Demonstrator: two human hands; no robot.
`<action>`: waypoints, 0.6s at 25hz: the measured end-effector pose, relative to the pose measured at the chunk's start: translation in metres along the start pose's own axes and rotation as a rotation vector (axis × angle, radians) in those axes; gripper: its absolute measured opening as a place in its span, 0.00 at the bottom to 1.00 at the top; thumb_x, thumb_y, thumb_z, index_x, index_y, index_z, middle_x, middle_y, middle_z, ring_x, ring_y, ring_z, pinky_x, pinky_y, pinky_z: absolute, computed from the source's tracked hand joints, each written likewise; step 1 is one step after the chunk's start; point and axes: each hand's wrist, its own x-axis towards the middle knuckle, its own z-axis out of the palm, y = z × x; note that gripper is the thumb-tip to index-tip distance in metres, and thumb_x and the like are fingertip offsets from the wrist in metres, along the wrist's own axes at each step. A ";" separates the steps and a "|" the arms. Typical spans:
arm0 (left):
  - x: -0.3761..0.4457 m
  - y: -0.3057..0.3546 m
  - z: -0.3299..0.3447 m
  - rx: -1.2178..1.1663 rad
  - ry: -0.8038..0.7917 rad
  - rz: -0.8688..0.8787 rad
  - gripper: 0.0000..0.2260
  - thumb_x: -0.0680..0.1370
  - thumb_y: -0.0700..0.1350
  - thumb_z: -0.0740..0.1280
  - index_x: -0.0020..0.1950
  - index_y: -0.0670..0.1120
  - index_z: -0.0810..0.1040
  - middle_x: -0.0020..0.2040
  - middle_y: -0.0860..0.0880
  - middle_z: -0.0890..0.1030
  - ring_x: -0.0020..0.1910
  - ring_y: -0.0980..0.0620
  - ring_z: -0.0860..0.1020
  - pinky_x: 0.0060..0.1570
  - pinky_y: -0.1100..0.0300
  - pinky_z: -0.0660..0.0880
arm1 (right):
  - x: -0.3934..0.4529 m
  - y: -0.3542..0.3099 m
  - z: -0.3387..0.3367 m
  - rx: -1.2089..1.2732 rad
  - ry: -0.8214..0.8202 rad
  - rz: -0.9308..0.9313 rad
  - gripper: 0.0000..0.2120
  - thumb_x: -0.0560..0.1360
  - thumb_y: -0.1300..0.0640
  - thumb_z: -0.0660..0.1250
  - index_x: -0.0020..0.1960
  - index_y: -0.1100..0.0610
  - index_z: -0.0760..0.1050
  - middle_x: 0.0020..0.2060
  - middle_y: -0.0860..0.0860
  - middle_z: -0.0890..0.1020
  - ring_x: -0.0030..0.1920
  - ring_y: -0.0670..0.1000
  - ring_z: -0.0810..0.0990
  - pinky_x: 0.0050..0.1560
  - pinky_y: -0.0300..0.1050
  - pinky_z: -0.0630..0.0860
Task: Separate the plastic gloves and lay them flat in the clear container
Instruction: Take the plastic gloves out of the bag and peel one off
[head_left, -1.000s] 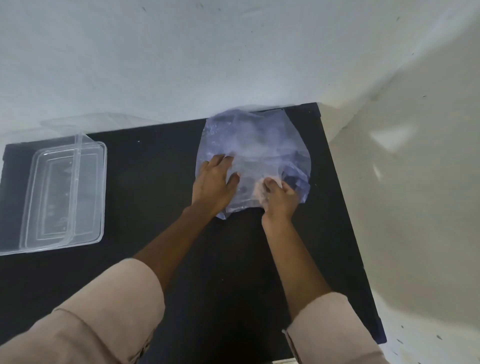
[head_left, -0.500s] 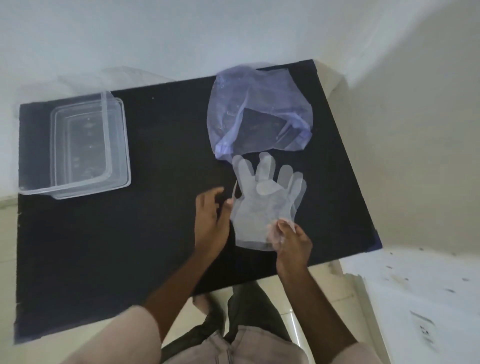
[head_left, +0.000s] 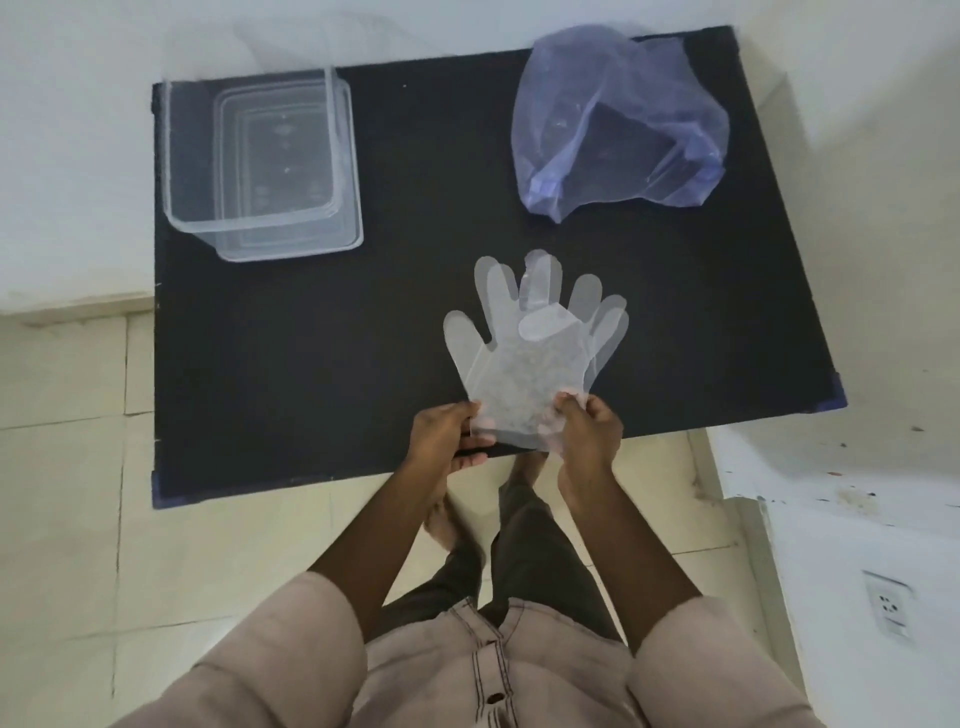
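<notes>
A stack of thin clear plastic gloves (head_left: 530, 343) is held over the near edge of the black table (head_left: 322, 332), fingers pointing away from me; the layers overlap slightly askew. My left hand (head_left: 447, 436) pinches the cuff's left corner and my right hand (head_left: 587, 431) pinches its right corner. The clear container (head_left: 260, 166), rectangular and with nothing visible inside, stands at the table's far left. Both hands are well to the right of it and nearer to me.
A crumpled bluish plastic bag (head_left: 618, 124) lies at the table's far right. White walls border the table at the back and right. Below the table edge are a tiled floor (head_left: 78, 467) and my legs. A wall socket (head_left: 888, 608) is low on the right.
The gloves came out of the bluish bag and were drawn toward me. My left hand, open beside them half a second ago, now grips the cuff. The camera has pulled back.
</notes>
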 end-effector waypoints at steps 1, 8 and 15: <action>0.001 0.000 -0.003 0.006 0.011 0.004 0.12 0.79 0.46 0.66 0.58 0.41 0.79 0.45 0.43 0.85 0.38 0.48 0.84 0.38 0.54 0.80 | -0.003 0.003 -0.003 -0.121 0.014 -0.094 0.13 0.73 0.54 0.71 0.56 0.56 0.76 0.51 0.52 0.81 0.52 0.52 0.80 0.43 0.39 0.76; -0.006 -0.003 -0.016 0.008 -0.037 0.033 0.09 0.76 0.41 0.66 0.54 0.39 0.82 0.43 0.44 0.84 0.42 0.48 0.83 0.46 0.52 0.80 | -0.017 0.021 -0.010 -0.655 -0.280 -0.816 0.17 0.73 0.49 0.69 0.58 0.56 0.75 0.57 0.54 0.79 0.57 0.51 0.76 0.57 0.40 0.75; -0.006 -0.014 -0.023 0.042 -0.028 0.178 0.11 0.76 0.35 0.68 0.58 0.38 0.81 0.51 0.40 0.84 0.43 0.49 0.83 0.54 0.51 0.81 | -0.013 0.019 0.004 -0.802 -0.401 -0.744 0.12 0.74 0.54 0.70 0.54 0.58 0.77 0.54 0.54 0.82 0.50 0.46 0.76 0.60 0.41 0.74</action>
